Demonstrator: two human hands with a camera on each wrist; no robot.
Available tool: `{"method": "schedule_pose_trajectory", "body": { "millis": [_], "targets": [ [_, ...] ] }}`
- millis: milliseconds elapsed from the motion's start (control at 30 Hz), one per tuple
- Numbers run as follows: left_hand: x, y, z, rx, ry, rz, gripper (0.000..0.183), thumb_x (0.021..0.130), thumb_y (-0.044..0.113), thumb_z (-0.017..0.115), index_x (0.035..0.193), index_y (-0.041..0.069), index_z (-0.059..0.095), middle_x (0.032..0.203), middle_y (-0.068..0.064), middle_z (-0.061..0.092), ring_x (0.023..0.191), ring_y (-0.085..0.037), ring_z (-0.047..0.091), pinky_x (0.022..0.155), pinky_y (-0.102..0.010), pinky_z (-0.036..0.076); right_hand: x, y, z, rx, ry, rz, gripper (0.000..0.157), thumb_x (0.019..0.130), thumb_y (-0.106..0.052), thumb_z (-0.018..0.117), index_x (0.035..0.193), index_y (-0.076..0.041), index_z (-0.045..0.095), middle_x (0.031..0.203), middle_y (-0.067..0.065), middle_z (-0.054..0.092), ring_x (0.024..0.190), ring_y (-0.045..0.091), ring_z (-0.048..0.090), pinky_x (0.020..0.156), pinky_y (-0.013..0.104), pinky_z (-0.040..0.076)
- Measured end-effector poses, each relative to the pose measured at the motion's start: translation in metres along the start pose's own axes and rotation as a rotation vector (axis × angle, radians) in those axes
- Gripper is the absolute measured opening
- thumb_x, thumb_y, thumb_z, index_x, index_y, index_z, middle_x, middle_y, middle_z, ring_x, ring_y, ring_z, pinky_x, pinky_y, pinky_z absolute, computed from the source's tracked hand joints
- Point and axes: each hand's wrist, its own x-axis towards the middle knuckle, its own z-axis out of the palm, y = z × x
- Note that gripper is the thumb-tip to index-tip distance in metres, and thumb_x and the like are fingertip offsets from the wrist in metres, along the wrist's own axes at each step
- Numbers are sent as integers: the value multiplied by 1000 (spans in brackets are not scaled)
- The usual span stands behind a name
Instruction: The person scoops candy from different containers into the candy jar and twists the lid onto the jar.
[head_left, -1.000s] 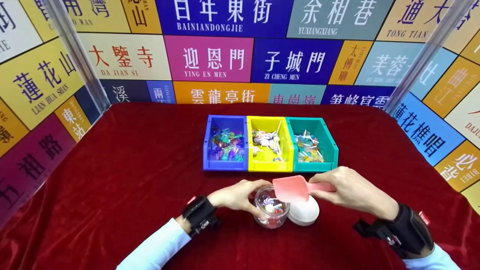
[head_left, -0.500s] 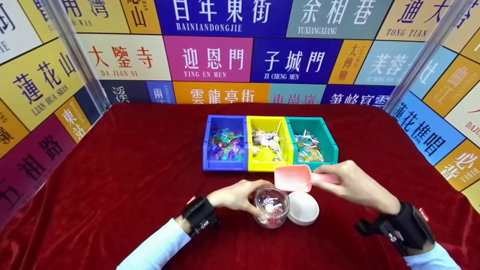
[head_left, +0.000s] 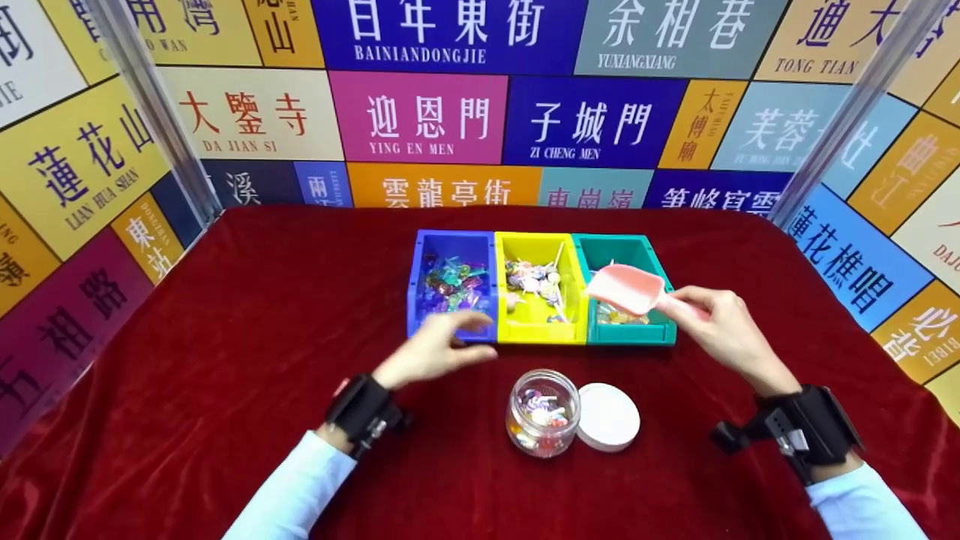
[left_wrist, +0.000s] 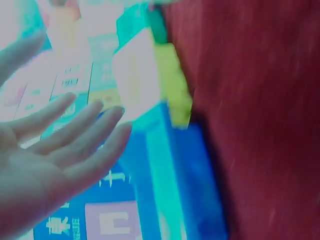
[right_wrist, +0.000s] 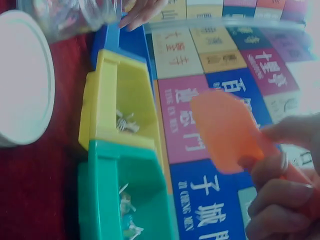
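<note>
My right hand (head_left: 724, 330) grips a pink scoop (head_left: 626, 288) by its handle, above the green bin (head_left: 660, 259). In the right wrist view the fingers curl round the handle of the scoop (right_wrist: 225, 132). My left hand (head_left: 439, 349) is off the jar, its front overlapping the near edge of the blue bin (head_left: 450, 244). Its fingers spread loosely with nothing in them in the left wrist view. The clear jar (head_left: 544, 412) stands uncovered, with wrapped lollipops inside. Its white lid (head_left: 609, 417) lies against its right side.
A yellow bin (head_left: 517, 244) with lollipops stands between the blue and green bins, which also hold candies. A red velvet cloth (head_left: 300, 270) covers the table. Clear posts (head_left: 161, 112) rise at the back corners, before a wall of coloured signs (head_left: 420, 116).
My left hand has let go of the jar and moved left and away from it. My right hand has carried the scoop up and right, from beside the jar to above the green bin.
</note>
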Motion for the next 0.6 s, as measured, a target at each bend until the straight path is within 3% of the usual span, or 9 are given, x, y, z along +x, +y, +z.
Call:
{"method": "schedule_pose_trajectory", "body": {
  "millis": [233, 400, 500, 600],
  "targets": [
    [-6, -13, -22, 121, 338, -56, 27, 78, 9, 67, 101, -3, 61, 97, -16, 63, 90, -28, 59, 80, -38, 49, 12, 20, 5, -66, 16, 76, 35, 82, -32, 62, 92, 2, 67, 71, 8, 62, 62, 11, 47, 53, 19, 36],
    [-10, -24, -30, 160, 549, -107, 21, 76, 3, 63, 95, -6, 61, 91, -20, 63, 85, -32, 59, 73, -40, 50, 22, 29, 7, -141, -3, 111, 35, 82, -28, 62, 91, 5, 66, 76, 14, 65, 66, 19, 50, 54, 23, 38],
    [-11, -30, -32, 177, 634, -150, 21, 75, 0, 61, 95, -7, 59, 90, -21, 61, 85, -33, 58, 72, -42, 49, 28, 31, 9, -193, -27, 116, 32, 81, -23, 60, 90, 7, 66, 74, 14, 63, 65, 23, 49, 53, 26, 36],
    [-11, -34, -31, 186, 656, -213, 27, 75, 0, 61, 100, -7, 56, 95, -23, 57, 89, -34, 55, 78, -42, 45, 35, 31, 12, -250, -72, 129, 30, 80, -19, 57, 90, 8, 65, 71, 13, 59, 62, 24, 46, 51, 27, 33]
  ]
}}
